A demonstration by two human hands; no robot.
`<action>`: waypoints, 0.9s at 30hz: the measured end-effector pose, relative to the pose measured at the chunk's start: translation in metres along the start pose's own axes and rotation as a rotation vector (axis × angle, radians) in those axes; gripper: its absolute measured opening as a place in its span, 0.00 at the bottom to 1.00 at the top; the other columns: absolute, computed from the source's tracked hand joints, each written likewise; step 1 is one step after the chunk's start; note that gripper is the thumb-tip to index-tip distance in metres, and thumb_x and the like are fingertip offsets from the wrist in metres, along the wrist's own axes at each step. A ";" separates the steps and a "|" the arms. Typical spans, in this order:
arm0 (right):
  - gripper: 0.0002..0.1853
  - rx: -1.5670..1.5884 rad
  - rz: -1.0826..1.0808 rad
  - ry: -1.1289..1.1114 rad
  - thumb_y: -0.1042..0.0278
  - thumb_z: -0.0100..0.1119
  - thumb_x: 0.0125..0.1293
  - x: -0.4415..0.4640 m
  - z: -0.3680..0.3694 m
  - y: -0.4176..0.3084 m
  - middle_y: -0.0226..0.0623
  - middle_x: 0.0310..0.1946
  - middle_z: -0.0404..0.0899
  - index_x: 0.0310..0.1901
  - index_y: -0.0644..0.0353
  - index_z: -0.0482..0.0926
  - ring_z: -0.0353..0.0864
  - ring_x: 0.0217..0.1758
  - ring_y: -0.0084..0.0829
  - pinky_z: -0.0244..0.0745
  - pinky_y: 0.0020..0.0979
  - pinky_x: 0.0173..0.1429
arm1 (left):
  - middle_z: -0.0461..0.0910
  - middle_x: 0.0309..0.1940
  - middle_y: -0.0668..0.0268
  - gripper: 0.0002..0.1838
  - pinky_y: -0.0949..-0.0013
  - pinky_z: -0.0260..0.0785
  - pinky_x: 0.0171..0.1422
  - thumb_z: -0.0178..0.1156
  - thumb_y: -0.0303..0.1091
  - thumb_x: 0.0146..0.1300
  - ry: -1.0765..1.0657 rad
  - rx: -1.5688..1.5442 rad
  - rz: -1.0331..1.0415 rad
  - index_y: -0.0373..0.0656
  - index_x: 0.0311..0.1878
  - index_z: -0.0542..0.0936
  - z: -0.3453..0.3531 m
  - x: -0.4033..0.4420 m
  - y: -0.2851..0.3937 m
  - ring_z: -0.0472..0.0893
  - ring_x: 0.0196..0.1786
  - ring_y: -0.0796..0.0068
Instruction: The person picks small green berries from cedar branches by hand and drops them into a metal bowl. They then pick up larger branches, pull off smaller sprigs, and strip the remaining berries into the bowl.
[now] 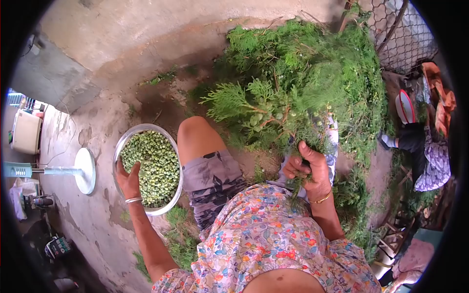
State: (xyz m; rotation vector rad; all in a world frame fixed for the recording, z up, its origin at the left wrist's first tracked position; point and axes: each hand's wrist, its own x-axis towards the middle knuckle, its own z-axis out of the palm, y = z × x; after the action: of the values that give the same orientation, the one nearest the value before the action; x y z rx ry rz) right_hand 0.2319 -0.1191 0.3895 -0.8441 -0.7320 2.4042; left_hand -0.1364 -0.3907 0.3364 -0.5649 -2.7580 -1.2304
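Note:
My left hand [129, 179] is over the left side of a round metal bowl [179, 193], thumb and fingers apart above the contents. Small green cones [159, 166] fill much of the bowl, and the fingertips partly hide some of them. In front of my body, my right hand [311, 168] is closed round a leafy conifer branch [264, 111]. Its feathery green sprays and round cones reach up and left from the fist, with some foliage hanging below. Where the branch overlaps the foliage behind it, its outline is hard to separate.
A large heap of cut conifer branches [312, 53] lies against the wall. Loose sprigs [183, 234] are scattered beside my leg. The round base of a stand fan [85, 171] is at left. Another person's patterned clothing [433, 166] shows at right, near wire mesh [403, 39].

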 end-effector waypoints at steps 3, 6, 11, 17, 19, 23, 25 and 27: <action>0.23 -0.022 0.038 -0.002 0.49 0.56 0.61 -0.001 0.005 0.003 0.24 0.05 0.54 0.15 0.55 0.67 0.52 0.10 0.23 0.57 0.30 0.22 | 0.72 0.51 0.47 0.27 0.63 0.66 0.55 0.62 0.32 0.52 0.274 0.643 0.308 0.30 0.55 0.69 0.004 0.014 -0.022 0.73 0.52 0.62; 0.23 -0.073 0.089 0.029 0.50 0.56 0.61 -0.001 0.010 0.005 0.26 0.05 0.54 0.14 0.55 0.65 0.52 0.11 0.23 0.57 0.31 0.23 | 0.79 0.31 0.58 0.13 0.73 0.73 0.30 0.59 0.27 0.54 0.083 -0.592 -0.141 0.31 0.42 0.76 0.019 -0.008 0.041 0.79 0.30 0.72; 0.23 -0.224 0.131 0.076 0.51 0.59 0.59 -0.007 0.032 0.006 0.29 0.09 0.61 0.15 0.56 0.67 0.63 0.15 0.29 0.60 0.34 0.24 | 0.79 0.36 0.55 0.15 0.71 0.74 0.29 0.55 0.26 0.59 -0.782 -1.305 -0.330 0.33 0.49 0.72 0.060 -0.066 0.142 0.81 0.36 0.66; 0.18 -0.367 0.190 0.048 0.52 0.63 0.56 -0.011 0.034 0.012 0.34 0.20 0.73 0.29 0.62 0.77 0.75 0.23 0.34 0.70 0.33 0.29 | 0.72 0.51 0.53 0.27 0.59 0.75 0.28 0.55 0.37 0.61 -0.935 -1.662 -0.630 0.46 0.62 0.60 0.085 -0.095 0.181 0.77 0.44 0.58; 0.19 -0.376 0.204 0.068 0.52 0.64 0.56 -0.013 0.035 0.014 0.35 0.21 0.74 0.34 0.64 0.78 0.76 0.24 0.33 0.72 0.32 0.30 | 0.73 0.49 0.53 0.28 0.64 0.74 0.24 0.54 0.43 0.62 -1.038 -1.708 -0.670 0.46 0.62 0.61 0.082 -0.092 0.183 0.78 0.38 0.61; 0.21 -0.357 0.206 0.068 0.53 0.65 0.55 -0.015 0.036 0.011 0.35 0.24 0.76 0.40 0.65 0.78 0.78 0.26 0.31 0.77 0.32 0.34 | 0.74 0.47 0.53 0.27 0.72 0.71 0.20 0.54 0.46 0.62 -1.207 -1.815 -0.613 0.47 0.61 0.62 0.077 -0.086 0.181 0.78 0.32 0.64; 0.21 -0.346 0.223 0.030 0.53 0.65 0.55 -0.015 0.035 0.011 0.35 0.25 0.77 0.40 0.65 0.78 0.78 0.27 0.31 0.78 0.32 0.35 | 0.79 0.38 0.65 0.24 0.79 0.66 0.18 0.59 0.50 0.58 -1.343 -1.631 -0.619 0.45 0.51 0.71 0.067 -0.083 0.190 0.78 0.30 0.75; 0.22 -0.372 0.211 0.056 0.52 0.65 0.54 -0.015 0.035 0.012 0.36 0.26 0.78 0.40 0.65 0.78 0.79 0.28 0.31 0.79 0.32 0.35 | 0.79 0.36 0.65 0.23 0.79 0.66 0.18 0.60 0.50 0.58 -1.159 -1.564 -0.602 0.45 0.50 0.72 0.064 -0.089 0.199 0.77 0.29 0.76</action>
State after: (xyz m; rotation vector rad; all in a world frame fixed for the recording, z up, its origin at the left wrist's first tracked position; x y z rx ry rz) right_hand 0.2159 -0.1477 0.4114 -1.1820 -1.1409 2.4505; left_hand 0.0229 -0.2488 0.4148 -0.5107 -1.5964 -4.2015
